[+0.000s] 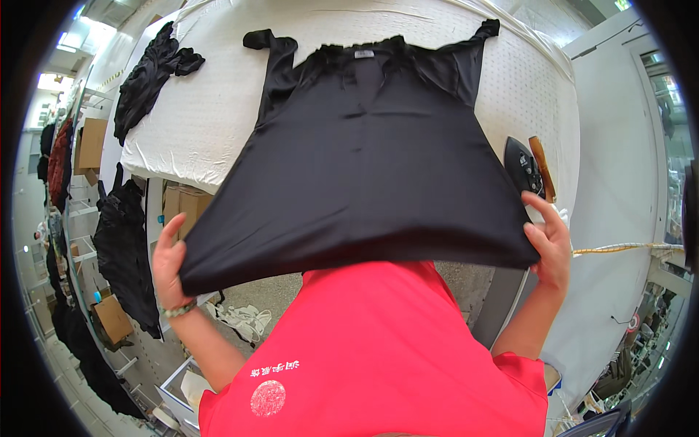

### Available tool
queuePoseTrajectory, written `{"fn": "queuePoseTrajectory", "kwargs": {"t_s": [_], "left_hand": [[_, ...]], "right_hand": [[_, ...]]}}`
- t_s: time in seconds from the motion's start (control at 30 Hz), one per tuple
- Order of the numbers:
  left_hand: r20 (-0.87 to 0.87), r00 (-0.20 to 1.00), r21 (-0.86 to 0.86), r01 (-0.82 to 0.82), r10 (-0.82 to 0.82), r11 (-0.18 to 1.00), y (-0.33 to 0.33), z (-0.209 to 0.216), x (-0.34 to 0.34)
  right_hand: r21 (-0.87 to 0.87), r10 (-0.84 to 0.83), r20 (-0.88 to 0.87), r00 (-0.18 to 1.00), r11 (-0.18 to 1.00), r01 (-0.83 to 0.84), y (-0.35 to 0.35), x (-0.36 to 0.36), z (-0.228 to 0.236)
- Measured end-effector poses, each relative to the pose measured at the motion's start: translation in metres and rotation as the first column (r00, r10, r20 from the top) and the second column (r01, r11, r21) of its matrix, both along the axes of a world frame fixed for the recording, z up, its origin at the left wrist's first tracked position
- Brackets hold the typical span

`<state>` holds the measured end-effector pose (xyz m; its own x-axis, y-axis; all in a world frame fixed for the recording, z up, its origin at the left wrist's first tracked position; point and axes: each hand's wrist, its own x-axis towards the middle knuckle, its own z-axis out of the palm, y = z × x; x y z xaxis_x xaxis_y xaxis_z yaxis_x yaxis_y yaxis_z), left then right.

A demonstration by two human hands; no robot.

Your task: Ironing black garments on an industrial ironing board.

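Note:
A black satin blouse (pixel 364 146) lies spread over a white padded ironing table (pixel 196 131), its gathered neckline at the far side and its sleeves out to both sides. The near hem is lifted off the table edge and stretched taut towards me. My left hand (pixel 171 266) grips the hem's left corner, some of its fingers hidden behind the cloth. At the right corner, my right hand (pixel 551 247) pinches the hem between thumb and fingers. Just beyond that hand, an iron (pixel 518 164) rests on the table beside a brown wooden piece (pixel 542 167).
Another black garment (pixel 149 84) lies crumpled on the table's far left. Below it a black garment (pixel 125 244) hangs by the table's side, near cardboard boxes (pixel 191 204). A striped cord (pixel 619 248) runs off at right. White shoes (pixel 244 320) are on the floor.

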<state>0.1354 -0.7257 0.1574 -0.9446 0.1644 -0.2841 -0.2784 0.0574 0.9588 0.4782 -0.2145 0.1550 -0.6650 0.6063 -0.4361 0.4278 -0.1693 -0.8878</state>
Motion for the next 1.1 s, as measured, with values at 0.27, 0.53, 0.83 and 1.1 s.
{"fn": "queuePoseTrajectory", "kwargs": {"t_s": [0.27, 0.53, 0.83, 1.1], "left_hand": [[-0.262, 0.877, 0.696, 0.461, -0.403, 0.551, -0.04, 0.064, -0.078], [-0.435, 0.895, 0.201, 0.209, -0.104, 0.957, 0.157, 0.01, -0.201], [-0.322, 0.904, -0.725, -0.045, -0.28, 0.688, 0.087, -0.182, 0.008], [-0.461, 0.537, -0.886, -0.226, -0.707, 0.406, 0.09, -0.205, -0.003]], "right_hand": [[0.131, -0.379, -0.814, 0.441, 0.619, 0.774, 0.026, -0.009, 0.022], [0.127, 0.076, -0.65, 0.756, 0.992, 0.009, 0.143, -0.225, -0.026], [0.825, 0.242, 0.06, 0.968, 0.534, -0.185, 0.022, -0.097, -0.168], [0.889, 0.558, 0.119, 0.821, 0.308, -0.339, -0.071, -0.114, -0.207]]}}
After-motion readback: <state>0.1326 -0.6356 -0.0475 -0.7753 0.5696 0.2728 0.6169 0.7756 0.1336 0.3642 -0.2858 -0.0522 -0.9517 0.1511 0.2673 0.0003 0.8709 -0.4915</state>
